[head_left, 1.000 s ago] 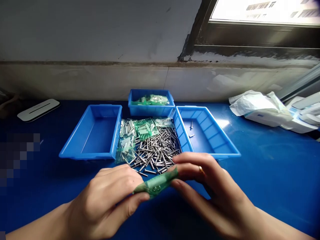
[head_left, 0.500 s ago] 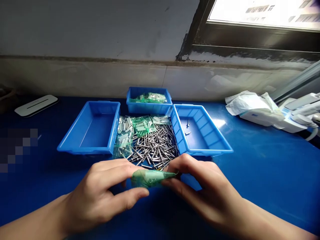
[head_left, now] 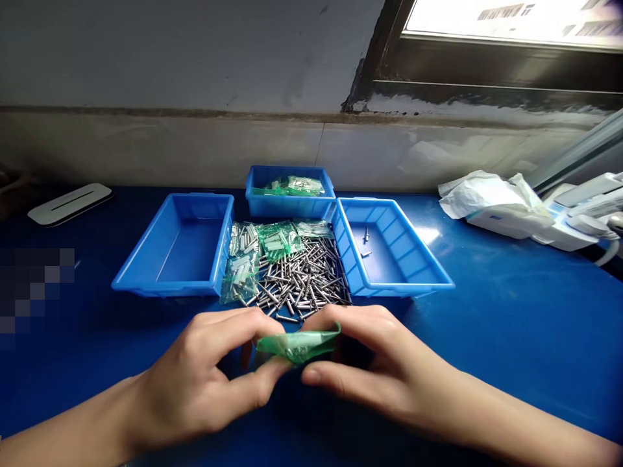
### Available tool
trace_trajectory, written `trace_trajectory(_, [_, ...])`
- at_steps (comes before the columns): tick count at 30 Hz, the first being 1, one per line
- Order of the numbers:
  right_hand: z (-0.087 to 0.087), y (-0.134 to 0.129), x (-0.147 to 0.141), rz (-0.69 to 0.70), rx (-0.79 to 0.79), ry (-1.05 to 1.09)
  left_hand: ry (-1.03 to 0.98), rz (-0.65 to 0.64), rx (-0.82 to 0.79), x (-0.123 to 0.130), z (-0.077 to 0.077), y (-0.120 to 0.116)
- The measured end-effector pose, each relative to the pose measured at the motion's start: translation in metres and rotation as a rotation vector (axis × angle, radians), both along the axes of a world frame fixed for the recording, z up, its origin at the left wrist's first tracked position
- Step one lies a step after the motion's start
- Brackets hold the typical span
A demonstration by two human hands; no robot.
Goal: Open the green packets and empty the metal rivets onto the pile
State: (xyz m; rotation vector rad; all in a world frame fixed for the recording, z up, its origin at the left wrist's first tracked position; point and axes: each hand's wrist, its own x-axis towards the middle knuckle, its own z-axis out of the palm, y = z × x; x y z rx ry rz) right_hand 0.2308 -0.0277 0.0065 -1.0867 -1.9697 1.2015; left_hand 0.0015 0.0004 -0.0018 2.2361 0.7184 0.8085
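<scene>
A small green plastic bag (head_left: 299, 344) with pale contents is held low in front of me, turned nearly edge-on. My left hand (head_left: 219, 366) pinches its left end, thumb on the near side and fingers behind. My right hand (head_left: 374, 363) is at the bag's right end, its index finger behind the upper edge and its thumb apart from it, below the bag. Just beyond my hands lies a pile of metal screws (head_left: 306, 275). More flat bags with white pieces (head_left: 241, 272) rest along the pile's left and far sides.
Blue bins stand left (head_left: 217, 285) and right (head_left: 403, 287) of the pile; the right one holds a few small metal parts. A blue bin behind (head_left: 292, 206) contains green bags. White device (head_left: 71, 204) at left; white equipment (head_left: 511, 217) at right, on the blue table.
My right thumb has come off the bag's right end and moved slightly left, below it. My left thumb now presses on the bag, which has tilted a little.
</scene>
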Motion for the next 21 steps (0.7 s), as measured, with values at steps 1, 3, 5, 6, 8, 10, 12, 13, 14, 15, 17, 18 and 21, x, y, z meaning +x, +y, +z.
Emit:
trace_trajectory(1, [-0.001,0.000,0.000,0.020,0.009,0.017,0.006,-0.009,-0.002,0.000,0.000,-0.001])
trace_trajectory(3, [-0.002,-0.001,-0.001,0.033,0.049,0.045,0.021,-0.015,-0.004,0.002,0.000,-0.001])
trace_trajectory(5, [-0.002,-0.003,-0.001,0.019,0.113,0.023,0.016,-0.024,-0.004,0.002,0.000,-0.001])
trace_trajectory(6, [-0.002,-0.004,-0.001,0.009,0.152,0.001,0.012,-0.032,-0.003,0.002,-0.001,0.000])
trace_trajectory(8, [-0.002,-0.006,0.000,-0.014,0.226,-0.023,0.018,-0.046,-0.003,0.002,-0.001,0.001])
trace_trajectory(10, [-0.001,-0.006,-0.001,-0.028,0.271,-0.013,0.046,-0.048,-0.007,0.000,-0.002,0.002])
trace_trajectory(12, [-0.001,-0.005,-0.002,-0.036,0.286,0.014,0.072,-0.032,-0.009,-0.001,-0.003,0.003])
trace_trajectory(13, [-0.002,-0.005,-0.002,-0.043,0.286,0.020,0.076,-0.025,-0.009,-0.002,-0.003,0.003])
trace_trajectory(14, [-0.002,-0.005,-0.002,-0.047,0.286,0.023,0.072,-0.023,-0.012,-0.002,-0.003,0.003])
trace_trajectory(15, [-0.002,-0.005,-0.002,-0.048,0.282,0.018,0.062,-0.023,-0.020,-0.002,-0.002,0.003])
trace_trajectory(17, [-0.002,-0.005,-0.002,-0.049,0.268,0.006,0.038,-0.033,-0.059,0.000,0.000,0.004])
trace_trajectory(18, [-0.002,-0.005,-0.002,-0.048,0.250,-0.001,0.033,-0.038,-0.084,0.001,0.002,0.004])
trace_trajectory(21, [0.002,-0.005,-0.001,-0.070,0.195,-0.027,0.031,-0.026,-0.145,0.003,0.007,0.004])
